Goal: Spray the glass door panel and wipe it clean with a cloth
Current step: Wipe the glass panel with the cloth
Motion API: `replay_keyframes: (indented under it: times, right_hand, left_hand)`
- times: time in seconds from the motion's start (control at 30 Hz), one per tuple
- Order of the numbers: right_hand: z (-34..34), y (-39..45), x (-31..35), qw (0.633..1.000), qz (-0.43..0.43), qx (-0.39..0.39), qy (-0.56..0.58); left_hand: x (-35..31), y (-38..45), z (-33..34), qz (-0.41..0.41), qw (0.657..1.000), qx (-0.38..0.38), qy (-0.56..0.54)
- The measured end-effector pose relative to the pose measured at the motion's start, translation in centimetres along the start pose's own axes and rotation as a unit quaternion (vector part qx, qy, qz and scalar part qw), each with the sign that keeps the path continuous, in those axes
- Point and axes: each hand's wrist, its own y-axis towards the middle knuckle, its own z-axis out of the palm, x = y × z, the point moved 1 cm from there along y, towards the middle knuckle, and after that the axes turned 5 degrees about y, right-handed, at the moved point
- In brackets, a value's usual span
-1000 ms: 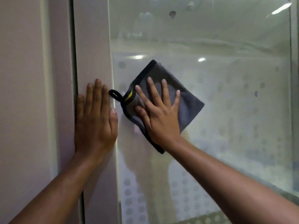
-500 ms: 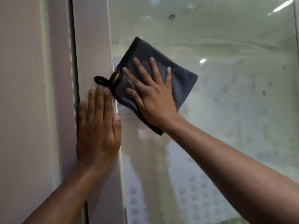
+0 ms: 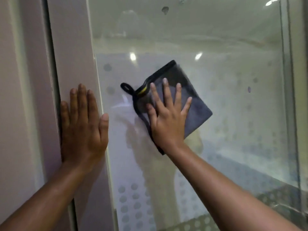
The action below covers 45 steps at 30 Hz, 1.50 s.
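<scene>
A large glass door panel (image 3: 225, 47) with faint frosted dots fills the middle and right of the view. A dark grey cloth (image 3: 196, 112) with a black hem, a black hanging loop and a small yellow tag lies flat against the glass. My right hand (image 3: 166, 119) presses on the cloth with fingers spread, palm flat. My left hand (image 3: 83, 124) rests flat on the pale door frame (image 3: 71, 55), just left of the glass edge, holding nothing. No spray bottle is in view.
A dark vertical gap (image 3: 51, 64) runs between the frame and the pale wall (image 3: 16, 97) at the left. Ceiling lights and my own body reflect in the glass. A second vertical frame edge (image 3: 290, 97) stands at the far right.
My right hand slid the cloth up toward the frame, then down and to the right, away from the glass edge. My left hand stayed on the frame.
</scene>
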Motion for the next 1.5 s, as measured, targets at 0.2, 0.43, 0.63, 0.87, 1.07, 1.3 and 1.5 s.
replay_keyframes:
  times: [0.2, 0.43, 0.63, 0.87, 1.07, 1.3, 1.5]
  right_hand:
    - [-3.1, -3.3, -9.1, 0.978, -0.186, 0.088, -0.023]
    - [-3.5, -7.9, -12.4, 0.983, 0.181, -0.013, 0.008]
    - [-5.0, -14.9, -20.4, 0.954, -0.263, 0.139, -0.022]
    - [-9.1, -14.1, -33.3, 0.986, 0.164, 0.016, 0.017]
    - [-8.4, -5.8, -30.2, 0.936, 0.346, -0.062, 0.018]
    - [-6.4, -14.6, -27.6, 0.951, -0.281, 0.122, -0.031]
    - [-11.2, -8.5, -39.9, 0.997, 0.072, 0.039, 0.018]
  left_hand:
    - [-5.5, 1.4, -2.7, 0.043, 0.998, 0.01, -0.054]
    - [-19.8, 8.4, -2.8, 0.162, 0.985, 0.035, -0.047]
    - [-26.2, 12.5, 0.6, 0.198, 0.978, 0.057, -0.02]
    - [-26.2, 11.9, 2.8, 0.187, 0.981, 0.055, 0.007]
    - [-26.4, 11.9, 3.5, 0.174, 0.984, 0.023, 0.004]
    - [-25.4, 12.4, 5.2, 0.184, 0.983, -0.001, 0.027]
    - [-25.9, 12.3, 5.0, 0.179, 0.983, 0.0, 0.034]
